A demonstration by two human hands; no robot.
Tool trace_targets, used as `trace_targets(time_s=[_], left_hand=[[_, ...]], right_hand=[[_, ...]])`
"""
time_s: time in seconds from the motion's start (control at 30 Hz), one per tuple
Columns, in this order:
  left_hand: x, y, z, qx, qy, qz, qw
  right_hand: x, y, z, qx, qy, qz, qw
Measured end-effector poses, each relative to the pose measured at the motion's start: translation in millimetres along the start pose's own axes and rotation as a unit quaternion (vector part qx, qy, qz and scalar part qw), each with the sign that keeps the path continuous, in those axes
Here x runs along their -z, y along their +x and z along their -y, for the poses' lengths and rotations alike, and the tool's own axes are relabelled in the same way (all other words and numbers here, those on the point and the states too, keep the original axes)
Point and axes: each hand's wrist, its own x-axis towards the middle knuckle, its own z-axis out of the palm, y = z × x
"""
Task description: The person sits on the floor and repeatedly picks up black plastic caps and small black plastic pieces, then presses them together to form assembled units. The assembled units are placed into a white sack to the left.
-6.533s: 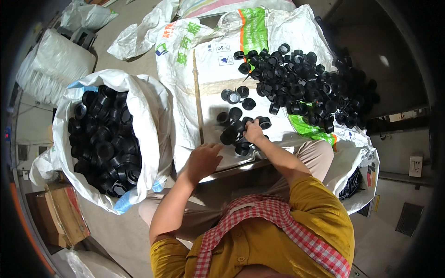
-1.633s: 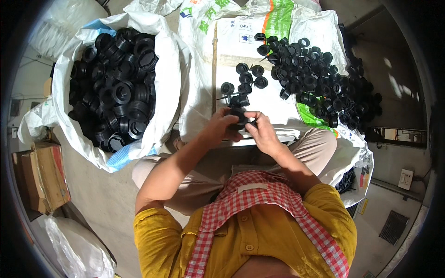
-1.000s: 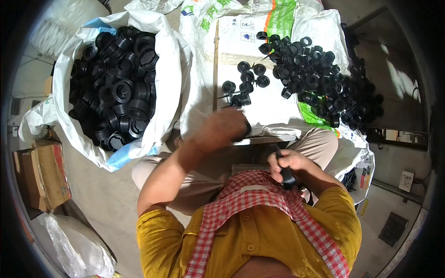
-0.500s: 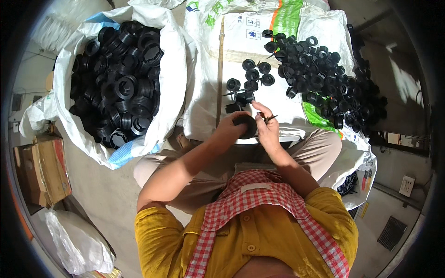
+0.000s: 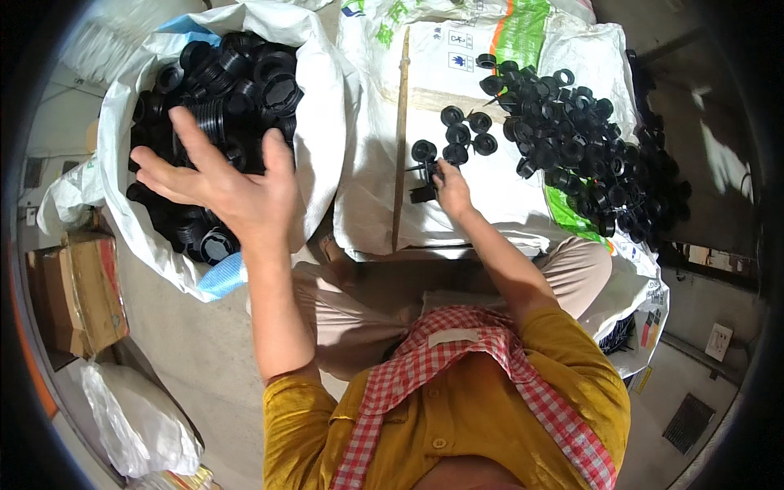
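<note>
1. Left hand (image 5: 233,192) has shifted from the sheet's (image 5: 506,208) near edge to over the white sack (image 5: 322,122); fingers spread, no held piece visible.
2. Right hand (image 5: 454,196) has moved forward, touching a black piece (image 5: 431,171); cannot tell whether pinched.
3. Done, judged: white sack well filled with ribbed black caps (image 5: 280,95).
4. Left: small group (image 5: 456,153), large heap (image 5: 563,131), both on the sheet.

at the upper left, caps (image 5: 282,94) are contained in a sack (image 5: 327,139), the left hand (image 5: 245,196) held over its mouth. at upper centre, a stick (image 5: 403,122) is laid on sacking (image 5: 494,212); right of it a group of caps (image 5: 457,133) is touched by the right hand (image 5: 455,194), and farther right a heap (image 5: 559,122) is piled. below the sack, a box (image 5: 98,298) is set near the left edge.
</note>
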Motion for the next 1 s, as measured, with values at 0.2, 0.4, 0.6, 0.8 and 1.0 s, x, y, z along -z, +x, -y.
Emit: trace_targets(time_s=[0.2, 0.4, 0.6, 0.8, 1.0], left_hand=[[-3, -46, -49, -0.126, -0.151, 0.108, 0.975], [-18, -76, -70, -0.028, -0.371, 0.348, 0.86], [-42, -138, -69, 0.118, -0.327, 0.551, 0.759], [-54, -143, -79, 0.169, -0.262, 0.726, 0.614], [-54, -159, -74, 0.228, -0.315, 0.753, 0.53]], right_hand=[[-44, 18, -23, 0.035, -0.077, 0.288, 0.954], [12, -18, -29, 0.054, -0.14, 0.314, 0.937], [69, -51, 20, -0.064, 0.144, 0.162, 0.974], [84, -86, 52, -0.018, 0.049, 0.192, 0.98], [111, -95, 77, -0.024, 0.122, 0.182, 0.976]])
